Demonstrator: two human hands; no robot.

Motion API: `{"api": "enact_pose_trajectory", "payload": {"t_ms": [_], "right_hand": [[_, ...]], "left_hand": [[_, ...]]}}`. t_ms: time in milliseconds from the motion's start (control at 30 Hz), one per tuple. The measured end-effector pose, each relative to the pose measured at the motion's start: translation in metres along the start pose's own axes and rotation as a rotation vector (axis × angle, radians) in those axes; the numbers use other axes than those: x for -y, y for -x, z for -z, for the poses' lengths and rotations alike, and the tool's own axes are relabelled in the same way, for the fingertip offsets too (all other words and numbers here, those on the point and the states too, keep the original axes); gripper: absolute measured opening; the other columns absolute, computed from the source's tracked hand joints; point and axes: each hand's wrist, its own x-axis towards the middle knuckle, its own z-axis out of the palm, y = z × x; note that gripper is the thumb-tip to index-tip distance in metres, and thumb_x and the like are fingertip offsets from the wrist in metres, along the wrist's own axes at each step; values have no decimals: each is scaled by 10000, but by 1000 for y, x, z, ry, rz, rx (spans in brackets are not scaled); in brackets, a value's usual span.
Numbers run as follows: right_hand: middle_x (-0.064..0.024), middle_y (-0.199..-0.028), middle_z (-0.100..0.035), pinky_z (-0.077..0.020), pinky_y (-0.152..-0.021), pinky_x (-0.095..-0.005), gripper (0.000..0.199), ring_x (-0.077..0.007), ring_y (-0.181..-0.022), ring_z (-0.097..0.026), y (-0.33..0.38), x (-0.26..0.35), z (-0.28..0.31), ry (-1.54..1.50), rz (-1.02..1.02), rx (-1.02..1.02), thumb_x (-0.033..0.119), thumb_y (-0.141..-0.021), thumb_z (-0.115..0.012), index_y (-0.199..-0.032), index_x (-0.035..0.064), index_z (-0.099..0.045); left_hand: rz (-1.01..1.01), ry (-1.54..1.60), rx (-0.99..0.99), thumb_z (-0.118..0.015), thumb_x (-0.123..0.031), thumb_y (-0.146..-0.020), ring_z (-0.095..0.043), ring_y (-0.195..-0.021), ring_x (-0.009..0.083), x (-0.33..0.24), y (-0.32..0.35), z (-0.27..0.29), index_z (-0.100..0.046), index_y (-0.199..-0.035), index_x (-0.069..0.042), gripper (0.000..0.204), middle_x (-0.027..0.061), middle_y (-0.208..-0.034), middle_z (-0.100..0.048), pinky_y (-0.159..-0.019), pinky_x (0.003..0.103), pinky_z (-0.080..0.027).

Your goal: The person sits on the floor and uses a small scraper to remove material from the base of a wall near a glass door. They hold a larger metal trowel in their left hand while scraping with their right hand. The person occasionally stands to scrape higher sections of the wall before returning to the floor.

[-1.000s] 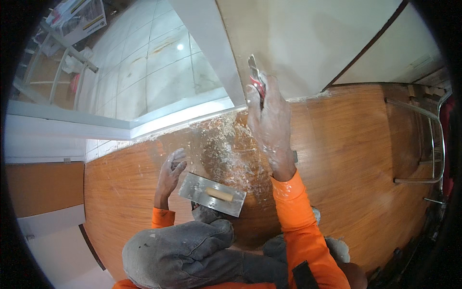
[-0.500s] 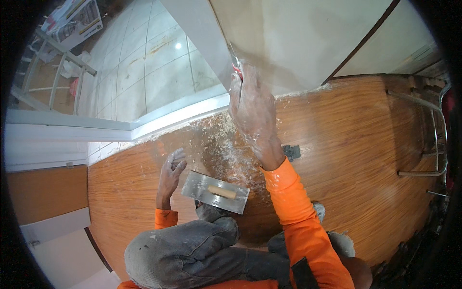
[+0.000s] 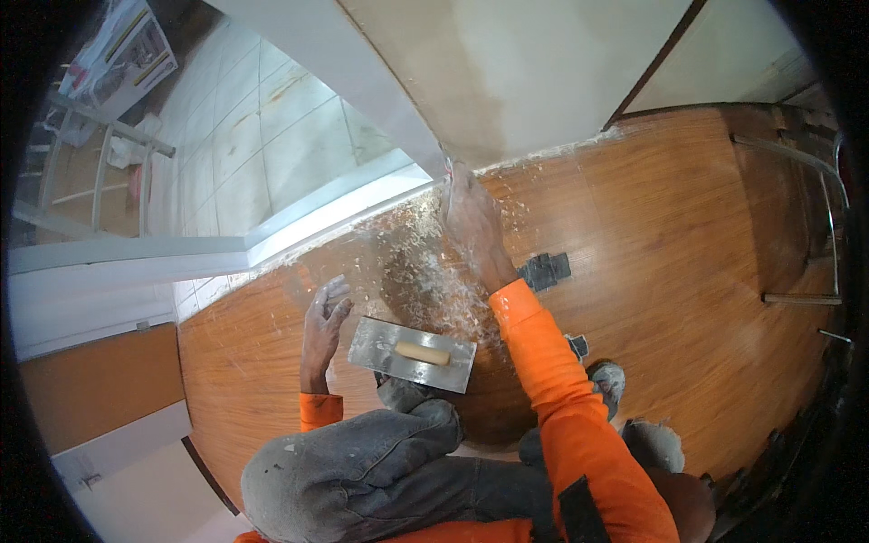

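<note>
My right hand [image 3: 472, 222], dusted white, reaches forward to the bottom corner of the wall [image 3: 561, 81], beside the pale door frame [image 3: 385, 113]. Its fingers are closed round a small red-handled scraper [image 3: 448, 166]; the hand hides most of it. My left hand [image 3: 321, 330] is held low on the left with its whitened fingers stretched apart and nothing in them. Just right of it lies a rectangular steel trowel [image 3: 376, 344] with a wooden handle facing up, over my shoe. The left hand does not grip it.
White flakes and dust [image 3: 430, 262] cover the wood-look floor [image 3: 652, 235] under my right arm. A dark grey flat piece [image 3: 545, 270] lies right of my wrist. Metal chair legs [image 3: 801, 300] stand far right. Past the white sill [image 3: 344, 213] are pale tiles, a metal frame [image 3: 104, 172] and a box [image 3: 136, 63].
My right hand has moved down along the wall corner with the scraper, closer to the floor. The view has shifted slightly. My left hand and the trowel stay about where they were.
</note>
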Motion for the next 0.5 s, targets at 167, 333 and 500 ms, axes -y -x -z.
{"api": "enact_pose_trajectory", "payload": {"t_ms": [167, 333, 500], "right_hand": [[-251, -1051, -663, -527, -811, -572, 309, -451, -941, -656, 15, -42, -16, 140, -114, 173, 227, -1024, -454, -1242, 16, -514], [-278, -995, -667, -520, -785, -574, 301, -479, -875, -656, 30, -56, -9, 106, 21, 30, 223, -1021, -458, -1218, 7, -526], [-331, -1041, -658, -506, -858, -580, 314, -503, -961, -643, 13, -60, -5, -22, -129, 186, 185, -979, -470, -1168, -47, -563]], "left_hand": [[8, 74, -9, -637, -173, -976, -593, -1115, 196, 1, 2, 1, -523, -1419, -50, 474, 94, -1300, -609, -975, 347, -482], [42, 26, -28, -630, -187, -980, -593, -1116, 197, 3, -2, 0, -523, -1420, -48, 473, 98, -1298, -611, -963, 344, -490], [20, -18, -9, -624, -219, -988, -606, -1109, 211, -2, -2, -2, -522, -1424, -47, 480, 110, -1294, -612, -952, 352, -502]]}}
